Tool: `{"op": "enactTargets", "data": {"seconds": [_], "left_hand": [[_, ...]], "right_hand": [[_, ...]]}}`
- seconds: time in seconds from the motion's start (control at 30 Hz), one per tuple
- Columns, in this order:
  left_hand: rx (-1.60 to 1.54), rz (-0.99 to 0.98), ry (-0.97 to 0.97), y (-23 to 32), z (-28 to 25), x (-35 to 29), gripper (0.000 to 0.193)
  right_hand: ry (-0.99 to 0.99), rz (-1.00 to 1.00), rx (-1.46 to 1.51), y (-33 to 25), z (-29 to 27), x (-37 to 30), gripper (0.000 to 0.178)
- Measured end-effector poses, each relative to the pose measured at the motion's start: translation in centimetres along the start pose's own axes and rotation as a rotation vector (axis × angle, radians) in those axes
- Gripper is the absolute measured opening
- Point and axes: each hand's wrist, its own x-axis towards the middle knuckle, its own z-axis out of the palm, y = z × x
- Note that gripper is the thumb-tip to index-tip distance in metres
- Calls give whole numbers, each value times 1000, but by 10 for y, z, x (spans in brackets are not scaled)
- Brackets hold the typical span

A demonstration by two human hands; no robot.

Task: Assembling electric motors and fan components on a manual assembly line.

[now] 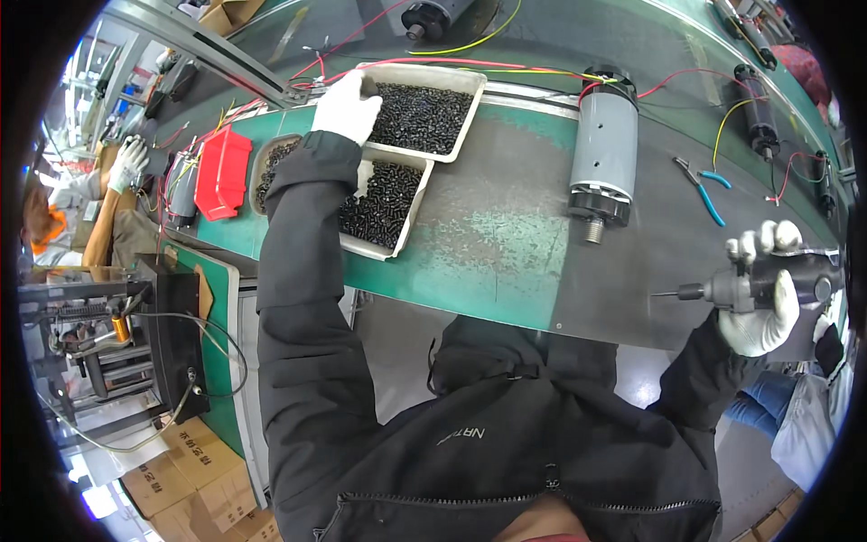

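My left hand (348,107), in a white glove, is at the left end of the far white tray (477,98), which holds small black screw-like parts (420,117). Its fingers are curled together; a dark bit shows at them, too small to name. Below that arm sits a nearer white tray (417,203) of similar black parts (384,203). Out at the right, my gloved right hand (763,312) is wrapped round a dark power screwdriver (768,282), its thin bit pointing left. A grey cylindrical motor (605,149) with black ends stands on the bench between my hands.
Blue-handled pliers (704,190) lie right of the motor. A red bin (223,172) and a small tray of parts (269,167) are at the left. Wires and more motors (757,113) lie along the far side. Another person's gloved hand (128,163) is at far left.
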Motion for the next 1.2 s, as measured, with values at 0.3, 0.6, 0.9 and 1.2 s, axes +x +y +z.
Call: {"op": "enactTargets", "data": {"seconds": [0.3, 0.6, 0.9, 1.2], "left_hand": [[-2484, -225, -553, 184, 11, -137, 35], [-2637, -251, -738, 208, 36, -152, 30], [-2068, -272, -505, 213, 26, -155, 43], [-1496, -462, -329, 240, 13, -159, 17]], "right_hand": [[-10, -37, 201, 8, 89, 19, 41], [-23, -69, 188, 19, 103, 21, 39], [-15, -38, 198, 25, 99, 25, 37], [19, 44, 231, 25, 87, 28, 36]]}}
